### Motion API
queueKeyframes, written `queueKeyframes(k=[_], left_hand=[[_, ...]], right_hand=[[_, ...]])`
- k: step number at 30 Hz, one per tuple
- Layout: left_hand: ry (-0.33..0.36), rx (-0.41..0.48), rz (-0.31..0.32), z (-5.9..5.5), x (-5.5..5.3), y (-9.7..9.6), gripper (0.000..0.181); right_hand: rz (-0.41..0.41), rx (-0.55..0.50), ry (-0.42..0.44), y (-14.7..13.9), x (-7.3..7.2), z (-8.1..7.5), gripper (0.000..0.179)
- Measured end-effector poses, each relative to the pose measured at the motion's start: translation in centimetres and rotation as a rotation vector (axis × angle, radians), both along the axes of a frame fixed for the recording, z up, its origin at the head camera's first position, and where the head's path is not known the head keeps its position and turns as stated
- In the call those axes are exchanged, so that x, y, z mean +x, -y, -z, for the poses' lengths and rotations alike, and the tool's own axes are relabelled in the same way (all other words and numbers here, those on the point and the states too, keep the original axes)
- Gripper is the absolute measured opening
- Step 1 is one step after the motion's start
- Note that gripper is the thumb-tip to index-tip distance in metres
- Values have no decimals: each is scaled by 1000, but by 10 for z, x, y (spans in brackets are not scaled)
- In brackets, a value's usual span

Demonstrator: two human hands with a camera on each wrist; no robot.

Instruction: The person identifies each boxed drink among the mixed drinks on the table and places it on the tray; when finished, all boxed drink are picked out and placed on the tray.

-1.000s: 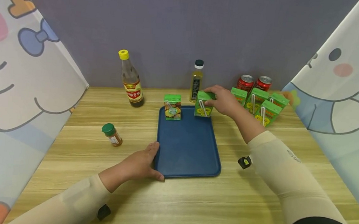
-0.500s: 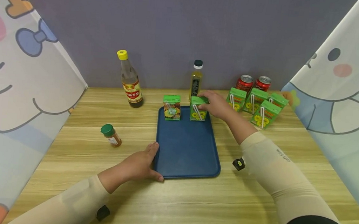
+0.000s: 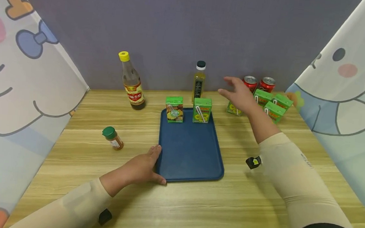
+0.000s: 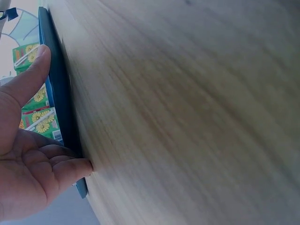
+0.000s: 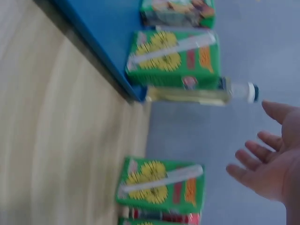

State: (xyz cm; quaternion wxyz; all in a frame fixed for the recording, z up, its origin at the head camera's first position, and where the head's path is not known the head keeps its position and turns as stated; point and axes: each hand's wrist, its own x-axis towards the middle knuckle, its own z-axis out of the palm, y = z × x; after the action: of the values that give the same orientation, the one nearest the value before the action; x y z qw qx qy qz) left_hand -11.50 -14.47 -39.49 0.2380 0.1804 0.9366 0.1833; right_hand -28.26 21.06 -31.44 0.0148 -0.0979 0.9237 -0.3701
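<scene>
My left hand (image 3: 144,165) rests against the front left corner of the dark blue tray (image 3: 192,152), thumb and fingers spread along its rim. At the tray's far end two green drink cartons stand upright: a left carton (image 3: 174,109) with a fruit picture, and a right carton (image 3: 202,111) with yellow flowers and a white straw. My right hand (image 3: 241,96) is in the air right of the tray, fingers apart and holding nothing. It partly hides another green carton (image 3: 233,109). Several more cartons (image 3: 274,111) stand beyond the right wrist.
Behind the tray stands an oil bottle (image 3: 199,83). To the left are a yellow-capped vinegar bottle (image 3: 134,85) and a small green-lidded spice jar (image 3: 113,138). Red drink cans (image 3: 266,85) stand at the back right, against the grey rear wall (image 3: 176,31).
My right hand has set the flower-patterned carton down on the tray's far right, let go of it, and moved up and right toward the other cartons. The left hand has stayed put.
</scene>
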Motion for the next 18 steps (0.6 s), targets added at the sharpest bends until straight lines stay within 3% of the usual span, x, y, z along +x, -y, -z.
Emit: queueKeyframes(k=[3, 8, 13, 18], left_hand=[[2, 3, 3, 0, 0, 0, 122], [3, 10, 6, 0, -2, 0, 122], [5, 2, 2, -2, -2, 0, 122], [9, 10, 13, -2, -1, 0, 122]], right_hand=[[77, 64, -15, -17, -1, -9, 78], [133, 142, 50, -40, -2, -9, 82], [116, 177, 136, -52, -7, 7, 83], [143, 223, 96, -56, -11, 25, 77]])
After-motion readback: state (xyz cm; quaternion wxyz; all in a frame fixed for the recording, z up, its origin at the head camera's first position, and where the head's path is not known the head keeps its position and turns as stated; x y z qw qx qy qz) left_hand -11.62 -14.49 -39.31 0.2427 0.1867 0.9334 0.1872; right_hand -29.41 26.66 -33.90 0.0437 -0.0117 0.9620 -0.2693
